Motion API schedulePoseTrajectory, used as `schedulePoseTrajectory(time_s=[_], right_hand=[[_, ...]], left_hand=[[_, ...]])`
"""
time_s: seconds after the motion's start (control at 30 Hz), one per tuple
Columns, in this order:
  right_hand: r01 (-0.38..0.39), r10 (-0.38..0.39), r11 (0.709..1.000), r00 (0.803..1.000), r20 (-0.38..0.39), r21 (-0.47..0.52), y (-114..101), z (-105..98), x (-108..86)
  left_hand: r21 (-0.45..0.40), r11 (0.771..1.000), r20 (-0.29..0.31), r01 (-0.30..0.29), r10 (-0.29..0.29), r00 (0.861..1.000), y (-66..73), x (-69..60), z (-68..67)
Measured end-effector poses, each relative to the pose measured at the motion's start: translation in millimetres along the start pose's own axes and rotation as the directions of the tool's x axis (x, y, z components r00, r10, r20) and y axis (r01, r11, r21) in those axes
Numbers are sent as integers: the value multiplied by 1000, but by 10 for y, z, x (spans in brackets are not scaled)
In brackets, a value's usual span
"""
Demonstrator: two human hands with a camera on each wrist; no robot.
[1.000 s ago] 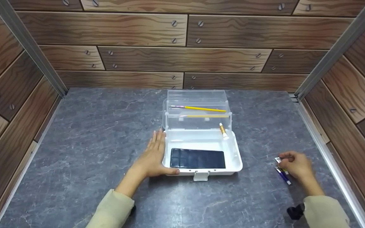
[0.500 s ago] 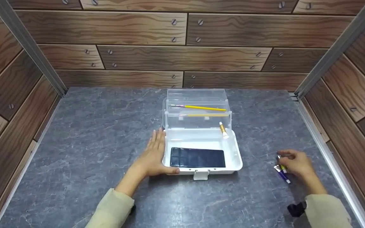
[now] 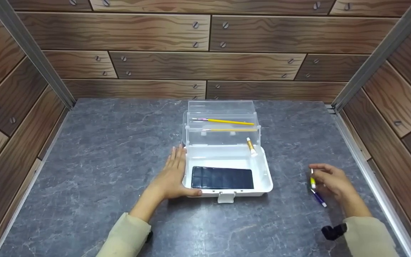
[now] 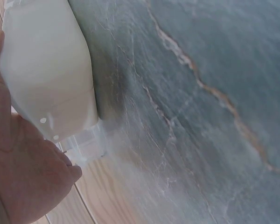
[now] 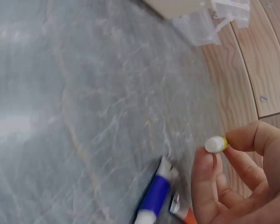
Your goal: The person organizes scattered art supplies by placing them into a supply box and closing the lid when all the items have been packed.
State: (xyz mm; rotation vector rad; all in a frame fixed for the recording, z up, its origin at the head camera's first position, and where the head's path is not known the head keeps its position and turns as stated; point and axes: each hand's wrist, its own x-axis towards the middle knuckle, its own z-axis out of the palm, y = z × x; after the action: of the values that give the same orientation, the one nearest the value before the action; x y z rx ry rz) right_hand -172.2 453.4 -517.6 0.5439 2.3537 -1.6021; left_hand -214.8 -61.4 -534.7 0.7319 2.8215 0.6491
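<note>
A white box (image 3: pixel 267 175) with its clear lid folded back holds a dark flat rectangle (image 3: pixel 222 178) inside. The left hand (image 3: pixel 171 180) lies along the box's left side, fingers straight, thumb over the front rim; the left wrist view shows that hand (image 4: pixel 28 172) against the white wall. Between thumb and fingers, the right hand (image 3: pixel 334 182) pinches a small yellow tube (image 3: pixel 313 182), its white cap (image 5: pixel 214 144) facing the camera in the right wrist view. Below that hand (image 5: pixel 252 177), a blue-purple tube (image 5: pixel 155 195) and an orange one (image 5: pixel 189 217) lie on the table.
Two yellow brushes, one of them the upper brush (image 3: pixel 230 122), lie in the clear trays behind the box. A small gold-and-white tube (image 3: pixel 251 146) rests at the box's back right. Metal rails and wood-patterned walls border the grey table (image 3: pixel 112 142).
The right hand has lifted the yellow tube a little away from the purple one, moving slightly left and back. The left hand and the box have stayed still.
</note>
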Motion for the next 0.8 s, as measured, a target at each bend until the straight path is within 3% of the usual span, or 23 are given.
schedulePoseTrajectory(time_s=[0.27,0.53,0.8], right_hand=[[28,-39,989,996,74,145,-154,101,-5],[66,-76,993,992,98,98,-294,195,-14],[85,-98,989,989,107,125,-471,291,6]], left_hand=[[-19,1000,-4,0,0,1000,19,-15,-13],[-13,1000,4,3,-2,1000,35,-9,-30],[-15,1000,15,19,-19,1000,35,-18,-34]])
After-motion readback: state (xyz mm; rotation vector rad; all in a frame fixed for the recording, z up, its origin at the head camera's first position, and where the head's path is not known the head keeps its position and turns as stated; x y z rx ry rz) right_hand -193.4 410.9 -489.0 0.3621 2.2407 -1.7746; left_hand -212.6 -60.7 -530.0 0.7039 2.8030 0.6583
